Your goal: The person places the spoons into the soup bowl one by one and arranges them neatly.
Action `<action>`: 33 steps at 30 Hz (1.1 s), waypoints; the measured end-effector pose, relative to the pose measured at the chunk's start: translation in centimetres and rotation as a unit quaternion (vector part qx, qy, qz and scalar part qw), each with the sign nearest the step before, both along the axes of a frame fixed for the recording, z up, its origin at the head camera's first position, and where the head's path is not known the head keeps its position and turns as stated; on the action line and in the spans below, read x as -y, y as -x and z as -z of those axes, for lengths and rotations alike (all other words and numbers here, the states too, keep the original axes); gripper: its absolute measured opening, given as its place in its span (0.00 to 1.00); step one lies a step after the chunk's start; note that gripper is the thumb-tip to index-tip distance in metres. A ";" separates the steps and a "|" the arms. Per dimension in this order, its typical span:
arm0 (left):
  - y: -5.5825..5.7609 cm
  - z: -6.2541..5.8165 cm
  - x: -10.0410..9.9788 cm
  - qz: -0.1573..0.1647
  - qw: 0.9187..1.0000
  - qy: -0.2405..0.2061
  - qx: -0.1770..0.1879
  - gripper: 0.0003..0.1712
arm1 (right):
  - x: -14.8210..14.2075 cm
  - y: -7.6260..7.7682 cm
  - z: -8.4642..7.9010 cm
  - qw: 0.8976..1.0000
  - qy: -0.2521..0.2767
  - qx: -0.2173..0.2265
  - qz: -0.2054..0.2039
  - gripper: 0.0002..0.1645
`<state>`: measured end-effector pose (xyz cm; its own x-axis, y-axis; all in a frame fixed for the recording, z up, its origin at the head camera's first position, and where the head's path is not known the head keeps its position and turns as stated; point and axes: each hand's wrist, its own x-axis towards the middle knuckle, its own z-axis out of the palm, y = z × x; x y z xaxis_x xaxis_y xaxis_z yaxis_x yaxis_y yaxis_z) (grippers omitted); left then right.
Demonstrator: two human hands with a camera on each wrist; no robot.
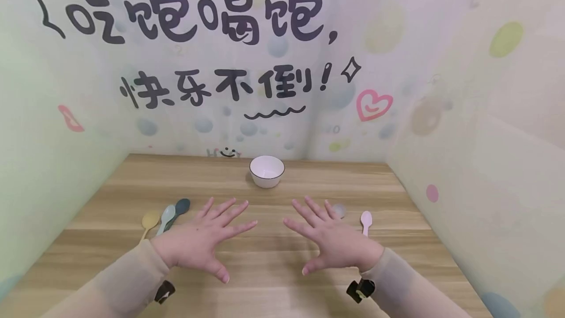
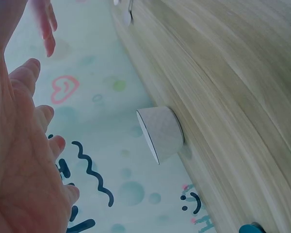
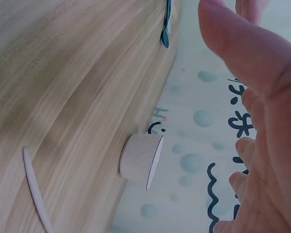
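My left hand (image 1: 198, 239) is spread palm down above the table, its fingers straight and holding nothing. Beside it lie a yellow spoon (image 1: 150, 220), a light blue spoon (image 1: 167, 215) and a dark teal spoon (image 1: 182, 206); the hand and sleeve hide parts of their handles. The right hand (image 1: 337, 242) hovers likewise with fingers spread and nothing in its grasp. Past its fingertips shows the round end of a greyish spoon (image 1: 339, 210), the rest covered by that hand. A pale pink spoon (image 1: 366, 221) lies to the right. Behind both hands stands a white bowl (image 1: 267, 178) with a dark rim, upright.
The wood-grain table (image 1: 247, 288) meets a back wall (image 1: 198, 131) with painted writing and dots. Side walls (image 1: 499, 180) bound it at left and right. Each wrist carries a small black device (image 1: 364, 289) under the sleeve.
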<state>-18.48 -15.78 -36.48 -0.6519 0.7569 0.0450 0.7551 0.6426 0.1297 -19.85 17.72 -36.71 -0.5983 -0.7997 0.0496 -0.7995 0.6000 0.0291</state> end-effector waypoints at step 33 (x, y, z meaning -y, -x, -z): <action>1.6 2.1 0.1 -0.048 0.991 -0.105 0.070 0.53 | 0.3 2.3 2.0 0.996 0.087 0.026 0.023 0.42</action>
<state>-20.09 -15.89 -38.56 -0.7321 0.6740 0.0989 0.6561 0.6586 0.3684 -22.16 17.39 -38.75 -0.6402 -0.7526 0.1542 -0.7682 0.6290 -0.1191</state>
